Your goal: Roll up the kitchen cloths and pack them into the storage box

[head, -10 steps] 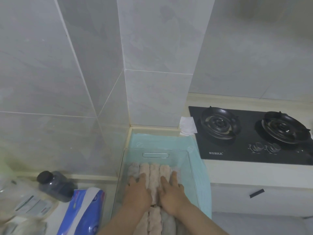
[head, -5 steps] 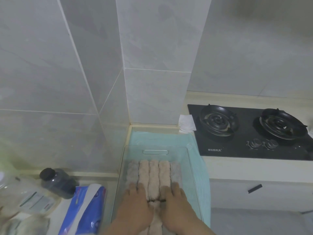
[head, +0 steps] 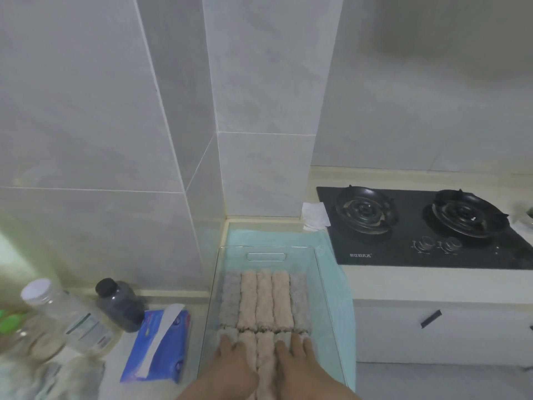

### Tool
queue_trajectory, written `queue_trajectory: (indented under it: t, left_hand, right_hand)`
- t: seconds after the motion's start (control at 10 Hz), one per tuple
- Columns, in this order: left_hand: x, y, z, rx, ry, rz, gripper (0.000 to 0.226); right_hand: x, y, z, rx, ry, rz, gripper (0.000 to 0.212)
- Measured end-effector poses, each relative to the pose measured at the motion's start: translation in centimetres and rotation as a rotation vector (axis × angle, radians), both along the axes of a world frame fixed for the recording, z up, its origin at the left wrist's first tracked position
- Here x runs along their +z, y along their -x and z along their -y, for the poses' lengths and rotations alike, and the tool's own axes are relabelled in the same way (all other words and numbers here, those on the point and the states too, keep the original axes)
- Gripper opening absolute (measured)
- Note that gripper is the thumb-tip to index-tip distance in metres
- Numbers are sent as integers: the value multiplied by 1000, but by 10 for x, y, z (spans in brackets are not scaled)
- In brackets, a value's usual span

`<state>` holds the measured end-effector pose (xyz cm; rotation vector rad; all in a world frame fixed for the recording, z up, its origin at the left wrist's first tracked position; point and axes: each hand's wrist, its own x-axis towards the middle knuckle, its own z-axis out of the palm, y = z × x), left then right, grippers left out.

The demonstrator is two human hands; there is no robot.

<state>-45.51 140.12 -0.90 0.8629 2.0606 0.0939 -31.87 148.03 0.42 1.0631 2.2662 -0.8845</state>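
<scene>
A clear plastic storage box (head: 323, 281) with a handle slot sits on a light teal cloth (head: 336, 284) on the counter. Inside lie several rolled kitchen cloths (head: 264, 300), pink ones in the middle and grey ones at both sides, in a far row and a near row. My left hand (head: 233, 363) rests flat, fingers spread, on the near row's left rolls. My right hand (head: 295, 360) lies flat on the near row's right rolls. Neither hand grips anything.
A blue tissue pack (head: 160, 345) lies left of the box, with a dark jar (head: 119, 304) and a clear bottle (head: 66, 316) further left. A black two-burner gas hob (head: 427, 226) is at the right, a white paper (head: 314, 216) beside it. Tiled walls stand close behind.
Both hands slid back toward me, from the far row of rolls to the near row. The far row now shows in full.
</scene>
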Motion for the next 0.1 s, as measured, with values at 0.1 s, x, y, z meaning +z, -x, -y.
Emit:
queue_trajectory:
  t: [0.1]
  left_hand:
    - [28,5,-1,15,-160,53,58]
  right_hand:
    - [26,-5,-5,-101,70,-237,41]
